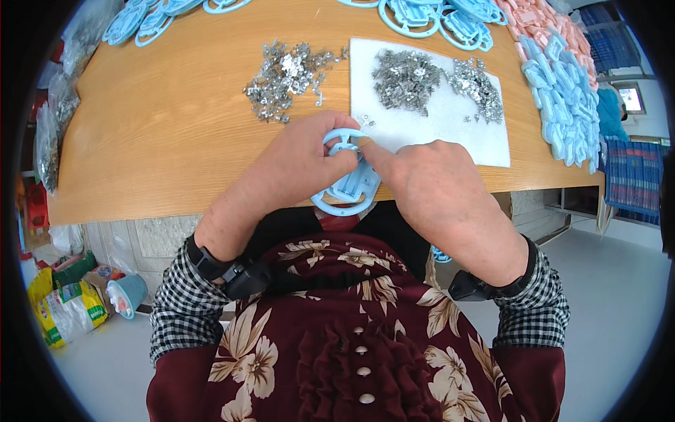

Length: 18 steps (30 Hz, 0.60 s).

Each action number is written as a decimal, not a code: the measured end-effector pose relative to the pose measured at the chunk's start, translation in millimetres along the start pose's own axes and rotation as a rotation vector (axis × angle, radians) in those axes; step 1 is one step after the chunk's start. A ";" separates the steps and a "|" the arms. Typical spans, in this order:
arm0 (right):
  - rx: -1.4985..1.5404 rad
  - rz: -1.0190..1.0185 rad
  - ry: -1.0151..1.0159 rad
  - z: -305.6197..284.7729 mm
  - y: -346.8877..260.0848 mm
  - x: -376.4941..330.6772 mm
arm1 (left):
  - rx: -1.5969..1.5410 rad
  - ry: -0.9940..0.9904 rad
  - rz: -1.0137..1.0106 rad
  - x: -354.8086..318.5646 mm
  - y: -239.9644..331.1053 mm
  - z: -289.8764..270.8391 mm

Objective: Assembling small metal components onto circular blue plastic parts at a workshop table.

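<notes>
A light blue plastic housing [368, 184] with rounded loops at its ends is held over the table's near edge. My left hand [295, 160] is closed around its left side, the thumb lying across the middle. From the right, my right hand [437, 179] presses its index finger against the upper part of the housing. Its other fingers are curled under, and whether they hold a small part is hidden. Just beyond, on a white foam sheet [429, 137], lie two heaps of small metal pieces, a larger heap [406, 81] and a smaller heap [477, 90].
Another heap of shiny metal pieces [288, 77] lies on the wooden table [169, 133]. Blue plastic housings [415, 17] line the far edge. Blue parts [562, 105] and pink parts [545, 24] are piled at the right. Clear bags [63, 105] hang at the left; a bucket [128, 292] stands below.
</notes>
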State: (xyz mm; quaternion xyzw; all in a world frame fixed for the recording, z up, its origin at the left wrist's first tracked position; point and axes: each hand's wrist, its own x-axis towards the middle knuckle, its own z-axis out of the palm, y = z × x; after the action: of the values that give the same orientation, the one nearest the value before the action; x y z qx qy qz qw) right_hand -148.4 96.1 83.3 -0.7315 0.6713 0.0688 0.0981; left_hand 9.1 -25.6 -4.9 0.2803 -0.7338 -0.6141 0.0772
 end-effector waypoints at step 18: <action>1.738 0.254 0.285 44.3 25.6 -11.7 | -0.192 0.006 0.142 -4.9 17.5 11.2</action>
State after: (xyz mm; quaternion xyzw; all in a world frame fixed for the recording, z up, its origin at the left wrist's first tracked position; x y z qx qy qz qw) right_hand -173.5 115.8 41.6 -0.3204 0.5681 -0.5463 0.5256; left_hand 2.6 -11.9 10.2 0.2210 -0.6892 -0.6737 0.1492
